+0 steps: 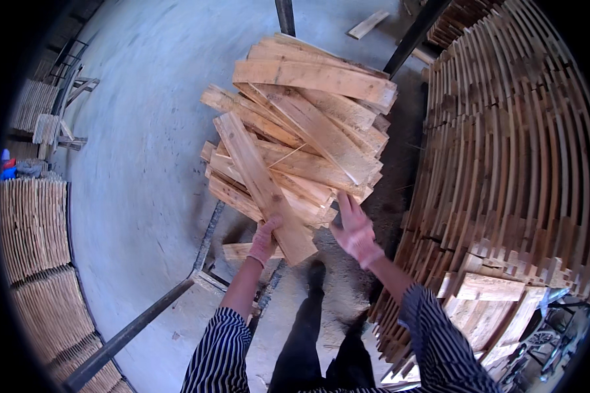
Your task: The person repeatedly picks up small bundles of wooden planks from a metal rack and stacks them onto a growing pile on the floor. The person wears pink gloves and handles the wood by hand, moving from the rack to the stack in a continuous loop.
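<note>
A heap of loose wooden boards (321, 72) lies crisscrossed in front of me. My left hand (265, 242), in a pinkish glove, is closed on the near left edge of one board (259, 173). That board slants from the far left of the heap down toward my legs, its near end sticking out past the pile. Just right of it, my right hand (357, 234), also gloved, has its fingers stretched out beside the near right edge of the heap. It grips nothing that I can see.
Tall stacks of boards (498, 131) rise close on my right, with lighter boards (488, 288) low beside them. More stacked boards (36, 223) line the far left. Dark metal bars (131, 334) frame the heap. A short board (242, 251) lies below it, another (368, 24) on the floor beyond.
</note>
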Demonstrator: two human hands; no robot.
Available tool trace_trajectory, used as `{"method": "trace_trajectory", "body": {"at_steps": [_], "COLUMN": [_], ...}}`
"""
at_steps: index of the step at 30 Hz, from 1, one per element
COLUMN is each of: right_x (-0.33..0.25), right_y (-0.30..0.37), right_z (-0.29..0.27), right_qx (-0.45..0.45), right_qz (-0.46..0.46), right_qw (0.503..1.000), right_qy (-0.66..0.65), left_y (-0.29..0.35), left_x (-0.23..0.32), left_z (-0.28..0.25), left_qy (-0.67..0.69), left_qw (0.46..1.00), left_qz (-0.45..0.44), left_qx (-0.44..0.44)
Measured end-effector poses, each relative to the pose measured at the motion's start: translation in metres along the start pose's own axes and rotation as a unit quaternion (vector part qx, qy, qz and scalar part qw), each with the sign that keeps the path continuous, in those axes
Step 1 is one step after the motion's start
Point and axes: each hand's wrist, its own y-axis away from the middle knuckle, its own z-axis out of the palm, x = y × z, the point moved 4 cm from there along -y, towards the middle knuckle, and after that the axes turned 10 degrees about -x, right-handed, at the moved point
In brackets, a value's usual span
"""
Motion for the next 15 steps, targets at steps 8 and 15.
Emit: {"method": "trace_trajectory", "body": {"at_steps": [8,15], "right_x": [0.014,-0.063], "right_y": [-0.165,-0.059], "right_z": [0.042,-0.011], "right_qx": [0.061,-0.216], "right_qz": [-0.057,-0.028], "right_qw": [0.915,0.970], "right_qy": [0.394,0.110], "left_y": [0.014,0.116], "left_x": [0.027,0.083], "left_z": [0.003,0.041], "left_qy": [-0.057,-0.007], "left_qw": [0.997,0.999], "left_qz": [0.041,-0.050], "left_qx": [0.010,0.002]}}
